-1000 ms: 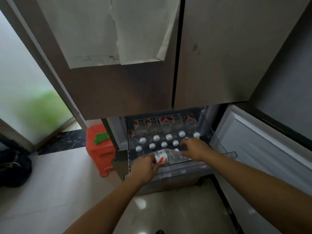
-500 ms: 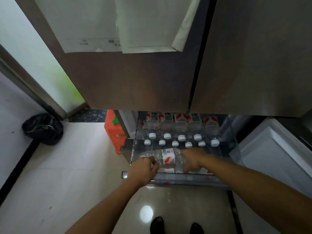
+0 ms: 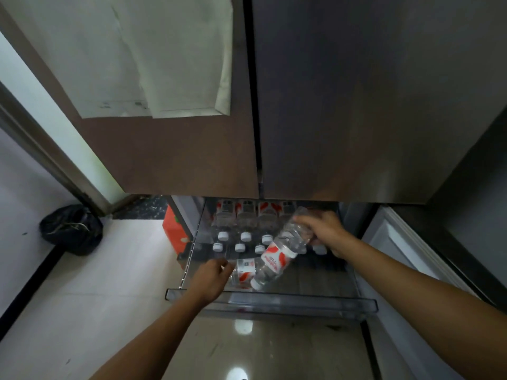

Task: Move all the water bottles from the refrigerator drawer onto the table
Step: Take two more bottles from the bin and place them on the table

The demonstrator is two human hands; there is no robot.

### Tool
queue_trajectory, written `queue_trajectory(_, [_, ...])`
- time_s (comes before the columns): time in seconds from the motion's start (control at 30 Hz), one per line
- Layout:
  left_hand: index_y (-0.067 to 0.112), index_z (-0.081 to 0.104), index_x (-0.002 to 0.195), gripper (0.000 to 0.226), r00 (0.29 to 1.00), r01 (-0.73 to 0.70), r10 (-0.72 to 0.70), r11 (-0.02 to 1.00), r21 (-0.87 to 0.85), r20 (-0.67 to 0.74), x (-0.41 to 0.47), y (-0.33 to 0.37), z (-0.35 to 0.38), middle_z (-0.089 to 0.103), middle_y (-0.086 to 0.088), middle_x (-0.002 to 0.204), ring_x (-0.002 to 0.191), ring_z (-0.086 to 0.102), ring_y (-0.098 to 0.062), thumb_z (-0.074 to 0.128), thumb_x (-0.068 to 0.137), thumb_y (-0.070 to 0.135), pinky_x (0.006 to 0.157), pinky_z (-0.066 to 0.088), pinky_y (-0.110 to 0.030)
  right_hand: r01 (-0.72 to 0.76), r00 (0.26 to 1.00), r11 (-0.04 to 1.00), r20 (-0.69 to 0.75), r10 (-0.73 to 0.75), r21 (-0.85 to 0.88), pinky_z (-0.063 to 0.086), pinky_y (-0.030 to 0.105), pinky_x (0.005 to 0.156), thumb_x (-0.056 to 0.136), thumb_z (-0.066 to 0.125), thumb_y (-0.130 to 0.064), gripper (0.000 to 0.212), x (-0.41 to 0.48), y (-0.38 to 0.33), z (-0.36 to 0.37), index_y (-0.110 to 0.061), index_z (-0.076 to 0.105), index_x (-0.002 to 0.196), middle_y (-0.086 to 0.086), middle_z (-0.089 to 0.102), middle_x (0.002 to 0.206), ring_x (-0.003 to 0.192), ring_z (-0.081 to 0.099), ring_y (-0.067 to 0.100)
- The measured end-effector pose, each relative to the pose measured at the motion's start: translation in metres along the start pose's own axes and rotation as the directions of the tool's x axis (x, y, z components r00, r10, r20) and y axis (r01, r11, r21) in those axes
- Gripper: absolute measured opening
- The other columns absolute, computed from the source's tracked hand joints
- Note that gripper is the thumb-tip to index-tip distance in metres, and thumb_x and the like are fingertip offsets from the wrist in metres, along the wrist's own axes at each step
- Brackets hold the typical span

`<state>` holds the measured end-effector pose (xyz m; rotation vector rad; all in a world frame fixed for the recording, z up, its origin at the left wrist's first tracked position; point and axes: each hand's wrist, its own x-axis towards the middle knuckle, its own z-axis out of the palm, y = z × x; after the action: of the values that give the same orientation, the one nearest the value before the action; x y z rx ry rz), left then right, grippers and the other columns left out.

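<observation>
Right hand point(image 3: 323, 229) clamps the tilted bottle point(image 3: 277, 259) by its base, cap down, probably to clear the front edge of the drawer point(image 3: 301, 303); left hand point(image 3: 211, 275) curls beside a lying bottle point(image 3: 245, 270), grip uncertain.

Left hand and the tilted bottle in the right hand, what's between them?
Head view: another clear plastic water bottle with a red-and-white label lies in the transparent refrigerator drawer between the left hand and the tilted bottle.
</observation>
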<state>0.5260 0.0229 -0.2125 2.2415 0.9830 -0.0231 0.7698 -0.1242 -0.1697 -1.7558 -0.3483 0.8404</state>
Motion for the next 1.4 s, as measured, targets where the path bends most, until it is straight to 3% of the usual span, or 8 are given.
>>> queue_trajectory(0.13, [0.012, 0.059, 0.081, 0.042, 0.998, 0.006, -0.020, 0.979, -0.203, -0.065, -0.007, 0.011, 0.003, 0.066, -0.013, 0.076, 0.072, 0.065, -0.030, 0.041, 0.097, 0.046, 0.066, 0.055, -0.042, -0.195, 0.981, 0.964, 0.029, 0.193, 0.183, 0.060, 0.047, 0.075, 0.082, 0.070, -0.033, 0.028, -0.005, 0.012, 0.006, -0.011, 0.067, 0.100, 0.011, 0.072, 0.087, 0.079, 0.070, 0.026])
queue_trajectory(0.37, [0.006, 0.057, 0.089, 0.026, 0.917, 0.058, -0.306, 0.736, -0.674, -0.255, -0.014, 0.023, -0.023, 0.058, -0.013, 0.066, 0.049, 0.053, -0.020, 0.052, 0.094, 0.031, 0.045, 0.040, -0.027, -0.516, 0.851, 0.797, 0.293, 0.435, 0.315, 0.054, 0.033, 0.062, 0.088, 0.060, -0.041, 0.028, -0.006, 0.032, 0.047, -0.014, 0.066, 0.094, 0.011, 0.069, 0.084, 0.075, 0.066, 0.025])
queue_trajectory(0.5, [0.007, 0.059, 0.088, 0.021, 0.875, -0.030, -0.233, 0.848, -0.530, -0.423, -0.018, 0.019, -0.049, 0.066, -0.008, 0.081, 0.072, 0.065, -0.025, 0.054, 0.090, 0.028, 0.056, 0.053, -0.031, -0.520, 0.800, 0.853, 0.379, 0.465, 0.052, 0.053, 0.028, 0.062, 0.090, 0.051, -0.057, 0.048, -0.003, 0.049, 0.064, -0.013, 0.066, 0.104, 0.012, 0.072, 0.095, 0.077, 0.069, 0.025])
queue_trajectory(0.6, [0.012, 0.057, 0.093, 0.014, 0.855, -0.053, -0.146, 0.930, -0.364, -0.498, -0.020, 0.020, -0.066, 0.063, 0.004, 0.085, 0.072, 0.061, -0.011, 0.054, 0.092, 0.025, 0.057, 0.045, -0.018, -0.431, 0.880, 0.896, 0.170, 0.444, -0.111, 0.048, 0.030, 0.064, 0.095, 0.048, -0.051, 0.047, 0.011, 0.061, 0.070, -0.007, 0.062, 0.104, 0.011, 0.066, 0.089, 0.070, 0.061, 0.022])
queue_trajectory(0.73, [0.016, 0.056, 0.089, 0.015, 0.829, -0.031, -0.085, 0.980, -0.198, -0.552, -0.025, 0.006, -0.084, 0.062, 0.003, 0.083, 0.069, 0.058, -0.008, 0.055, 0.091, 0.031, 0.061, 0.046, -0.024, -0.441, 0.894, 0.846, -0.058, 0.445, -0.299, 0.043, 0.028, 0.057, 0.091, 0.056, -0.043, 0.034, 0.035, 0.078, 0.069, -0.012, 0.057, 0.104, 0.008, 0.054, 0.079, 0.062, 0.050, 0.022])
queue_trajectory(1.03, [0.020, 0.058, 0.097, 0.032, 0.897, -0.052, 0.024, 0.997, -0.052, -0.442, -0.012, -0.034, -0.094, 0.069, -0.002, 0.090, 0.075, 0.064, -0.019, 0.050, 0.086, 0.049, 0.069, 0.058, -0.045, -0.606, 0.787, 0.782, 0.029, 0.616, -0.145, 0.050, 0.027, 0.048, 0.092, 0.059, -0.034, 0.024, 0.045, 0.098, 0.109, -0.011, 0.060, 0.087, 0.010, 0.062, 0.077, 0.064, 0.058, 0.021])
queue_trajectory(1.23, [0.020, 0.057, 0.088, 0.024, 0.919, -0.175, 0.162, 0.985, -0.004, -0.359, 0.009, -0.036, -0.106, 0.068, -0.002, 0.088, 0.071, 0.063, -0.017, 0.051, 0.089, 0.044, 0.066, 0.059, -0.042, -0.454, 0.891, 0.872, -0.080, 0.447, -0.180, 0.049, 0.034, 0.067, 0.087, 0.057, -0.038, 0.033, 0.041, 0.102, 0.120, -0.008, 0.068, 0.093, 0.016, 0.071, 0.093, 0.082, 0.066, 0.032])
queue_trajectory(1.4, [0.020, 0.052, 0.076, 0.024, 0.912, -0.275, 0.295, 0.955, 0.108, -0.287, 0.020, -0.021, -0.111, 0.057, 0.001, 0.065, 0.058, 0.055, -0.015, 0.049, 0.084, 0.042, 0.058, 0.053, -0.040, -0.176, 0.961, 0.883, -0.271, 0.058, -0.436, 0.042, 0.030, 0.077, 0.095, 0.049, -0.040, 0.037, 0.007, 0.056, 0.124, -0.010, 0.066, 0.107, 0.015, 0.066, 0.110, 0.101, 0.061, 0.034])
